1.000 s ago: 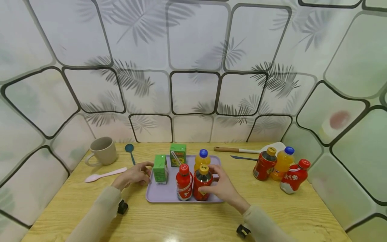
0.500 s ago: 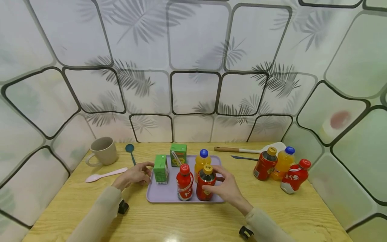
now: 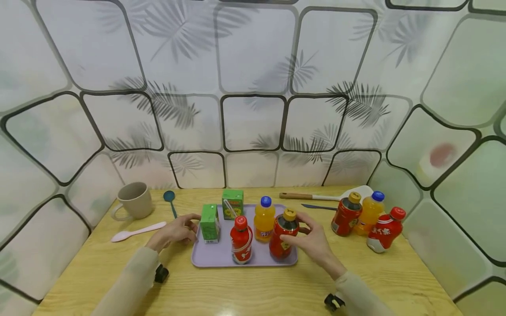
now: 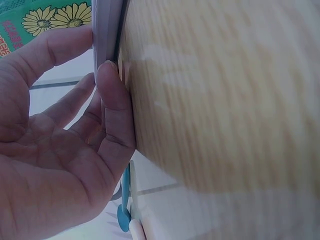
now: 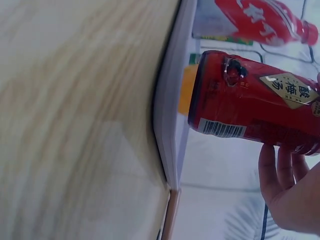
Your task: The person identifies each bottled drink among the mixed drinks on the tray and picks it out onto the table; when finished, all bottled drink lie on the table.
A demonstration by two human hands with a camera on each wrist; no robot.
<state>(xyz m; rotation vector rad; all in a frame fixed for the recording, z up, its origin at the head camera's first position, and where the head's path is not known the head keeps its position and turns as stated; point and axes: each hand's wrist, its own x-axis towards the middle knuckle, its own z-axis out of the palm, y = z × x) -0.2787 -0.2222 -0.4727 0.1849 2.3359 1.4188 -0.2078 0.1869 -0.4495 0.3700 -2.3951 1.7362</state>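
Observation:
My right hand (image 3: 316,245) grips a red-labelled drink bottle (image 3: 281,241) with a yellow cap, over the right end of the lilac tray (image 3: 221,259). In the right wrist view the bottle's base (image 5: 200,95) appears slightly raised off the tray. At the tray's left end, my left hand (image 3: 175,230) pinches the rim (image 4: 106,35) between its fingers. On the tray stand an orange drink bottle (image 3: 264,219) with a blue cap, a red bottle (image 3: 241,243) and two green juice cartons (image 3: 209,224), the rear carton (image 3: 233,204) with a straw.
Right of the tray stand another yellow-capped bottle (image 3: 346,215), an orange drink bottle (image 3: 369,215) and a leaning red bottle (image 3: 385,232). Behind lie a wooden-handled spatula (image 3: 312,196) and a blue knife (image 3: 318,206). A mug (image 3: 136,202), blue spoon (image 3: 170,199) and pink spoon (image 3: 136,230) are on the left.
My right hand has moved the yellow-capped bottle rightward, away from the red bottle, uncovering more of the orange drink bottle. My left hand has stayed at the tray's edge.

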